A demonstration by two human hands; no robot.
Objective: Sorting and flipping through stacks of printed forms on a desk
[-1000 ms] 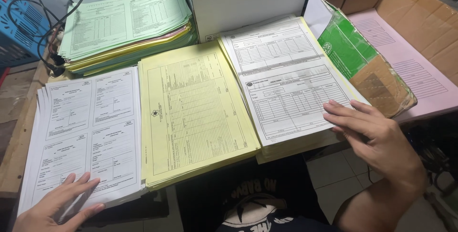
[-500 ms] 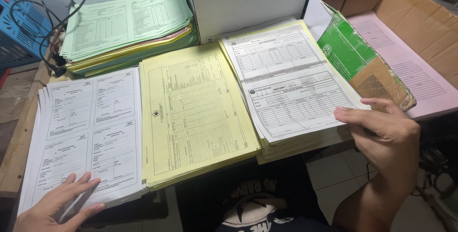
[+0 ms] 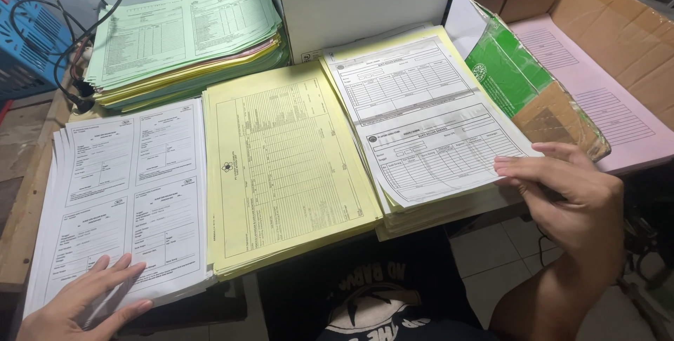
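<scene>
Right, biggest first: wooden worktop (image 3: pixel 28 201) carries several paper stacks. Cardboard box (image 3: pixel 618 25) sits at far right w/ a pink sheet (image 3: pixel 597 102) lying in it and a green packet (image 3: pixel 509 78) leaning against its near flap. White box (image 3: pixel 365 4) stands at the back, centre. Green form pile (image 3: pixel 182 32) at back left, beside a black cable (image 3: pixel 67 53) and a blue crate (image 3: pixel 24 53).

Three stacks across the front: white form stack (image 3: pixel 119 186) on the left, yellow form stack (image 3: pixel 288 165) in the middle, touching it, and a white-over-yellow stack (image 3: pixel 421 123) on the right, angled a bit.

Right hand (image 3: pixel 569 201) is at the lower right corner of that right stack; fingers (image 3: pixel 523 169) close together, tips on the top sheet's edge, thumb side hidden, so can't tell if it's pinched. Top sheet looks slightly lifted off the pile at that corner.

Left hand (image 3: pixel 88 299) lies flat on the bottom edge of the white form stack, fingers spread a little, holding nothing, just pressing down.
</scene>
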